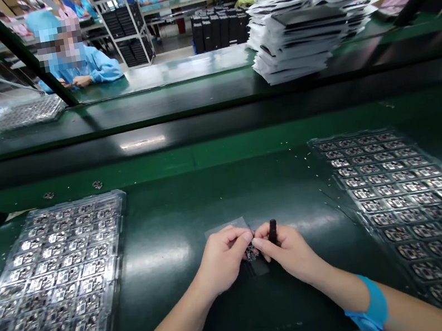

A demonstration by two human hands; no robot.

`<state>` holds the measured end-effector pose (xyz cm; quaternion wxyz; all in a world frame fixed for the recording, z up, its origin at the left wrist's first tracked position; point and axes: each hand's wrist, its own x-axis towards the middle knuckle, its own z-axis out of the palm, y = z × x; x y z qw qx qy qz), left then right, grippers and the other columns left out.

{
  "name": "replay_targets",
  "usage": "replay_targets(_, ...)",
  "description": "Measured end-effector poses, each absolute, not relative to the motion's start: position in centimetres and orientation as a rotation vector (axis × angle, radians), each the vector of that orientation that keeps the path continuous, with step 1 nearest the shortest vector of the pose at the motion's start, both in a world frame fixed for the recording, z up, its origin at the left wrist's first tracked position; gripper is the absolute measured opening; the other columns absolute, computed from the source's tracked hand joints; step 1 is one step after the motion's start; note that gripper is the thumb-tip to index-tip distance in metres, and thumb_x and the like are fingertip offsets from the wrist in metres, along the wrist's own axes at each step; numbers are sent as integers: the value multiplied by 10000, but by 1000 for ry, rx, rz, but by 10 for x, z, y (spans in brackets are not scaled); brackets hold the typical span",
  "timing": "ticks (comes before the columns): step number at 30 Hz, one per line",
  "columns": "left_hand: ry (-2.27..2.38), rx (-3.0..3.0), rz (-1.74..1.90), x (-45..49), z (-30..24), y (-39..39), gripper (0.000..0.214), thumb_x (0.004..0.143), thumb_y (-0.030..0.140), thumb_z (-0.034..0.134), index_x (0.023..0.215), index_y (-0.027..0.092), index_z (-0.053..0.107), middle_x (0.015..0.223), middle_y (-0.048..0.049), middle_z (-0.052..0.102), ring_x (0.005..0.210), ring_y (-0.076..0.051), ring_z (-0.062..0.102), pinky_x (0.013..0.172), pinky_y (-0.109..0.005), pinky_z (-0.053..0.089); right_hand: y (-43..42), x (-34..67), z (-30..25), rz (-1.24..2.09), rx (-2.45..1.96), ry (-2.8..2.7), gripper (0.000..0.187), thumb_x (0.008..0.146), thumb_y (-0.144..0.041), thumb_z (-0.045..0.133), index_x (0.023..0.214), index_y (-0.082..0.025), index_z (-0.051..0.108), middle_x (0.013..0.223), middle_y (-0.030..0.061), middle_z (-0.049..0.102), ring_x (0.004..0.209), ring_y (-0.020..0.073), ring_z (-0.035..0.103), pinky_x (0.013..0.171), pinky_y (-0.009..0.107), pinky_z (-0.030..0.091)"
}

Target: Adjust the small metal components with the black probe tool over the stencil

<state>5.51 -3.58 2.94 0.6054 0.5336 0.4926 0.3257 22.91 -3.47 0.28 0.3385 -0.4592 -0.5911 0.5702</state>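
A small circuit board lies between my two hands at the middle of the green bench. My left hand is closed, thumb and forefinger pinching at the board's upper left edge. From the fingers of my right hand a slim tool with a black handle sticks up; its tip is hidden. The right thumb and forefinger also meet at the board, close to the left fingertips. Beneath the hands is a flat clear sheet, partly covered by them.
Clear trays full of circuit boards stand at left and right. Loose small parts lie near the bench's back ledge. Beyond it rises a stack of white sheets and dark pieces. A person in blue sits across the bench.
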Motion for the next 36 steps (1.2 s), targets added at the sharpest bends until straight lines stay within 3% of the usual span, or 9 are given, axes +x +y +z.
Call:
replay_targets(7, 1050, 1336, 813, 52, 39, -36, 256, 911, 333, 543, 831, 170, 723, 771, -30, 591, 746, -139, 546, 723, -236, 428, -39, 221, 5, 2004, -865, -917, 370, 784, -472, 713, 677, -183, 509, 458, -108, 314, 405, 58, 237, 443, 218, 371)
replay_targets(11, 956, 1178, 810, 54, 36, -38, 250, 889, 357, 579, 860, 155, 725, 800, -37, 587, 724, -139, 558, 689, -238, 446, -42, 218, 5, 2079, -752, -876, 378, 815, -494, 679, 682, -185, 507, 440, -108, 299, 396, 62, 236, 428, 213, 363)
replay_targets(14, 974, 1141, 815, 55, 36, -39, 279, 894, 381, 567, 867, 154, 727, 788, -39, 596, 704, -141, 558, 669, -243, 452, -42, 221, 0, 1958, -802, -936, 375, 884, -492, 586, 682, -192, 488, 462, -97, 297, 413, 79, 273, 443, 226, 374)
replay_targets(18, 1060, 1289, 848, 56, 37, -38, 265, 909, 344, 550, 843, 165, 734, 774, -36, 621, 751, -145, 561, 712, -240, 439, -41, 231, -1, 1450, -953, -1435, 327, 952, -383, 492, 695, -183, 524, 543, -43, 420, 517, 118, 418, 538, 251, 377)
replay_targets(22, 1148, 1391, 859, 57, 35, -39, 208, 904, 308, 558, 921, 188, 727, 807, -31, 627, 766, -145, 578, 703, -236, 436, -42, 235, 4, 1078, -989, -1769, 269, 957, -251, 455, 705, -186, 519, 613, -29, 476, 559, 117, 445, 572, 247, 351)
replay_targets(33, 1233, 1527, 931, 63, 27, -45, 203, 910, 293, 537, 997, 190, 688, 811, -32, 652, 734, -144, 591, 685, -242, 455, -43, 230, 4, 994, -1074, -1846, 264, 957, -228, 411, 715, -190, 509, 602, -36, 470, 542, 117, 453, 559, 238, 347)
replay_targets(36, 1215, 1335, 945, 66, 27, -46, 216, 894, 311, 560, 1032, 191, 674, 835, -36, 660, 739, -144, 602, 683, -246, 476, -43, 229, 4, 985, -1085, -1808, 263, 952, -222, 415, 699, -194, 483, 588, -46, 455, 527, 110, 440, 548, 229, 345)
